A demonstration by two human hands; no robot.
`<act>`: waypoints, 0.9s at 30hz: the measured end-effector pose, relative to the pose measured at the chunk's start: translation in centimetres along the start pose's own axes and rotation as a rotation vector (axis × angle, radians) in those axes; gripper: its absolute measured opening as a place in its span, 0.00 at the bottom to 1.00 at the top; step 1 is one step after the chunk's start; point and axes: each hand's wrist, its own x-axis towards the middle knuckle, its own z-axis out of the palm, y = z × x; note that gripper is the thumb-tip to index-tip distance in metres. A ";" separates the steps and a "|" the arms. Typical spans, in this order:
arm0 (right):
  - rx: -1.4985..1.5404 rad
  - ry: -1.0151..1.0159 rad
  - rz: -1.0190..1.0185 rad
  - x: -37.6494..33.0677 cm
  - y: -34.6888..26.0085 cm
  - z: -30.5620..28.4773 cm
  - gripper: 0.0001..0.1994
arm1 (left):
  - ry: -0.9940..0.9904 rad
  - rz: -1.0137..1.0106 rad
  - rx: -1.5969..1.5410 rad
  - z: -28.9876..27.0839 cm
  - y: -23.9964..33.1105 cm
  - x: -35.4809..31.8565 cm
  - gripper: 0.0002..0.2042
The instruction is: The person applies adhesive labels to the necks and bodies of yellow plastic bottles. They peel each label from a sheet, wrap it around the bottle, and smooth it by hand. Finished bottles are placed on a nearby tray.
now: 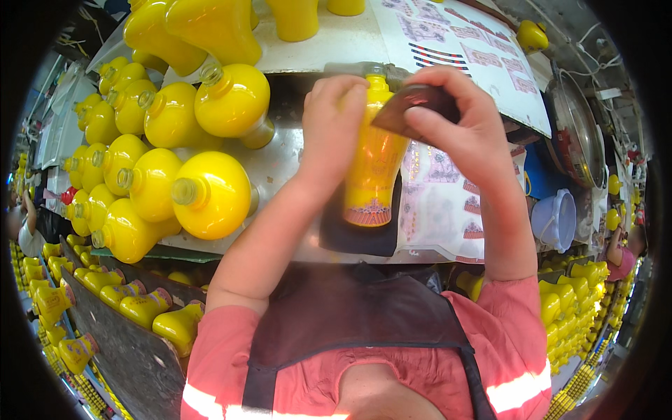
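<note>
A glossy yellow bottle (372, 175) with a patterned band at its base lies on a dark pad (332, 231), its neck pointing away from me. My left hand (332, 122) is closed on the bottle's left side, just below the neck; its fingertips are partly hidden. Pinched between the thumb and fingers of my right hand (465, 115) is a dark reddish-brown flat piece (400, 112), like a scraper. One corner of it overlaps the bottle's upper right side in view; whether it touches cannot be made out.
Several yellow bottles (213, 196) lie stacked at the left, necks toward me. Printed decal sheets (434, 189) lie right of the bottle, with more on the white board (483, 49) beyond. A pale bucket (554, 220) hangs at the right. Bottle-filled boards (133, 336) stand behind on the left.
</note>
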 end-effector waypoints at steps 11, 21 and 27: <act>-0.661 0.027 -0.325 5.3 1.4 0.8 0.14 | -0.056 -0.104 0.034 0.1 1.3 -0.2 0.21; -0.512 0.422 -0.517 -0.1 -0.1 2.0 0.13 | 0.033 -0.147 -0.108 0.6 0.6 1.2 0.09; -0.435 0.486 -0.201 -1.0 2.1 2.4 0.15 | 0.025 -0.077 -0.112 0.2 0.9 -0.2 0.15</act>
